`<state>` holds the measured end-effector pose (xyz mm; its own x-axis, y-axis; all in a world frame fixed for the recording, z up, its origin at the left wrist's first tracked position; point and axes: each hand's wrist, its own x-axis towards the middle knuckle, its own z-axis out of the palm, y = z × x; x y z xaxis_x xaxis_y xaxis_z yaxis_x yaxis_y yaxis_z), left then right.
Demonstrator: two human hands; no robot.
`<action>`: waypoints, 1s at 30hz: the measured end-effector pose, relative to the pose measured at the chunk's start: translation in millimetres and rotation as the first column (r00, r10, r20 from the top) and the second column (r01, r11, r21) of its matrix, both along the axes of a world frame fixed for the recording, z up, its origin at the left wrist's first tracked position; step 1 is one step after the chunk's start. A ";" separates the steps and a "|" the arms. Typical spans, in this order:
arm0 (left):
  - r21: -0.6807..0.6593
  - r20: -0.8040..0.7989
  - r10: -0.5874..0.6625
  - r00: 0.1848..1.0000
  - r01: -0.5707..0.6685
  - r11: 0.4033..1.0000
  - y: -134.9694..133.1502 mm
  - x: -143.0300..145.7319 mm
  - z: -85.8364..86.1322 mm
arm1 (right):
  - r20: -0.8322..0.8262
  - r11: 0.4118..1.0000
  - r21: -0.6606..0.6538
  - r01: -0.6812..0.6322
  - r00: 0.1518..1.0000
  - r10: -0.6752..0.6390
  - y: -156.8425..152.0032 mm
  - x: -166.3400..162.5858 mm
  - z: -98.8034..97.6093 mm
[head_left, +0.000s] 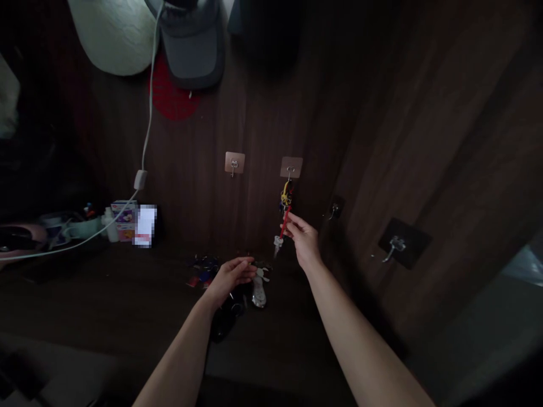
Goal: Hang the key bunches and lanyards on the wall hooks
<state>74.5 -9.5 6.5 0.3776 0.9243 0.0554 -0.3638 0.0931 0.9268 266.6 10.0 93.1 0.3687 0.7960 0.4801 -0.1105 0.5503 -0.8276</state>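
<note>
On the dark wooden wall, a brown-backed hook [291,168] carries a bunch of keys [285,195] with yellow and dark parts. From it a red strap [285,221] runs down to a small whitish piece [278,242]. My right hand [304,240] is closed, pinching the red strap between thumb and fingers. Lower and to the left, my left hand [231,277] has its fingers pressed together at the top of a key ring with a silvery, bottle-shaped pendant [258,293]. Beside that hand lie more keys [206,263] and a blue tag [205,276]; a black item [227,316] is partly hidden beneath it.
A second brown-backed hook [235,163] is left of the keys. Black-backed hooks [335,209] [399,243] are on the right-hand panel. Caps [190,53] hang above. A white cable [148,130] runs down past small boxes [124,217] and a bottle [111,227] on the shelf.
</note>
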 end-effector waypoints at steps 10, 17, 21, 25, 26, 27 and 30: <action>0.049 -0.086 0.047 0.995 -0.043 0.998 1.0 -0.1 -1.2 | 0.259 0.952 0.180 0.248 0.921 -0.289 26.5 9.8 33.1; 0.046 -0.083 0.052 0.995 -0.048 0.998 -1.8 0.4 1.0 | 0.338 0.925 0.243 0.292 0.868 -0.363 50.9 20.9 64.2; 0.051 -0.079 0.051 0.996 -0.047 0.998 -0.6 0.2 -0.4 | 0.370 0.911 0.242 0.334 0.836 -0.405 64.0 22.9 76.8; 0.051 -0.092 0.050 0.994 -0.045 0.998 -0.1 0.2 -0.6 | 0.413 0.904 0.225 0.362 0.805 -0.425 71.1 21.4 85.5; 0.053 -0.097 0.048 0.994 -0.044 0.998 -0.3 0.2 -0.4 | 0.439 0.898 0.220 0.381 0.784 -0.439 72.2 20.6 87.6; 0.056 -0.099 0.046 0.994 -0.041 0.998 -0.5 0.2 -0.2 | 0.468 0.889 0.216 0.403 0.757 -0.457 72.9 19.5 89.6; 0.062 -0.101 0.050 0.994 -0.044 0.997 -1.2 0.0 0.3 | 0.539 0.845 0.215 0.490 0.662 -0.521 72.8 14.6 96.1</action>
